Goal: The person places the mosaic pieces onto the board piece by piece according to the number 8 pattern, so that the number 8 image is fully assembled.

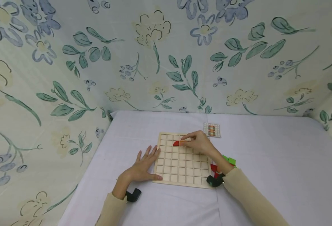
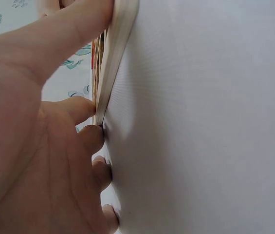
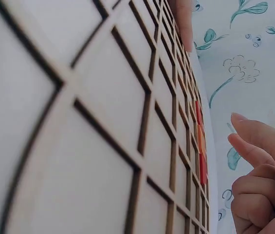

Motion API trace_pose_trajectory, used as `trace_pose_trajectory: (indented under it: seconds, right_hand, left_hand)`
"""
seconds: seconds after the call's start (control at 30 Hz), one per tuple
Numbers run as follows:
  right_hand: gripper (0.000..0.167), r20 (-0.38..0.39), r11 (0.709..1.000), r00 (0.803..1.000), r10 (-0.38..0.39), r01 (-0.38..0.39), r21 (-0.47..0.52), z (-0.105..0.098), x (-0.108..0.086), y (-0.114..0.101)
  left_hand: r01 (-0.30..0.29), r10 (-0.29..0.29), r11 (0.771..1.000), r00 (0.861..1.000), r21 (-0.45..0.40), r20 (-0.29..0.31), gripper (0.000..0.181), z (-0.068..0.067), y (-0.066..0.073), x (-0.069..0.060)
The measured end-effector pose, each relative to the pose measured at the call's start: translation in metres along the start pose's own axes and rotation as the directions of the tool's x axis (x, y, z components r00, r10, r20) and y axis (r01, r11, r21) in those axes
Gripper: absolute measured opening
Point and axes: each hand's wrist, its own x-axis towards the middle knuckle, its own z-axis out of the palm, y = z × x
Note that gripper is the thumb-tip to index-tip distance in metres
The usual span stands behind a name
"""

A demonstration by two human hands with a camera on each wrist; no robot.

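As a person's bare hands meet over a white-clothed table (image 1: pixel 267 163), floral fabric (image 1: pixel 61 111) fills the far L side and runs across the bkgd, blue flowers + green leaves on a pale ground. Next, going L to R: a cream sleeve (image 1: pixel 111 207) w/ a black curved item (image 1: pixel 134 195) at the wrist, then the L hand (image 1: pixel 142 168), palm down, fingers spread wide, thumb + index touching the edge of a wooden grid board (image 1: pixel 175 163) per the L wrist view. Board lies flat, approx. mid-table. Near its far edge, a red piece (image 1: pixel 176 143) w/ a curved side sits in a square; just R of it, an orange piece (image 1: pixel 181 142), partly covered by fingers; R wrist view shows a 2nd red piece (image 3: pixel 203 168) beyond the orange one. R hand (image 1: pixel 201 142) is over that area, thumb + index nearly together, narrow gap, nothing visible btwn them, other fingers bent. Near the board's far R corner: a small card (image 1: pixel 212 130) w/ a coloured grid pattern. Beside the board's R edge, partly hidden by the forearm: loose red + green blocks (image 1: pixel 231 161), a 2nd black item (image 1: pixel 215 181) at the wrist, then the other cream sleeve (image 1: pixel 250 196), lower R
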Motion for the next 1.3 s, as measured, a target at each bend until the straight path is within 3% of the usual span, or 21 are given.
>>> trace_pose_trajectory:
  seconds: [0.23, 0.63, 1.0, 1.3]
  right_hand:
    - [0.032, -0.051, 0.994, 0.997, 0.064, -0.068, -0.084, -0.037, -0.032, 0.009]
    - [0.039, -0.184, 0.957, 0.969, 0.166, -0.203, -0.206, -0.092, -0.097, 0.047]
    - [0.052, -0.189, 0.931, 0.938, 0.29, -0.322, -0.171, -0.101, -0.139, 0.079]
    - [0.042, -0.208, 0.93, 0.938, 0.278, -0.317, -0.186, -0.095, -0.14, 0.085]
  left_hand:
    - [-0.005, 0.005, 1.0, 1.0, 0.006, -0.012, 0.119, 0.001, 0.0, -0.001]
    - [-0.013, 0.013, 1.0, 1.0, -0.004, -0.007, 0.118, 0.0, 0.0, -0.002]
    - [-0.01, 0.01, 1.0, 1.0, -0.011, 0.0, 0.118, -0.001, 0.003, -0.003]
    - [-0.008, 0.008, 1.0, 1.0, -0.015, -0.005, 0.119, -0.001, 0.002, -0.002]
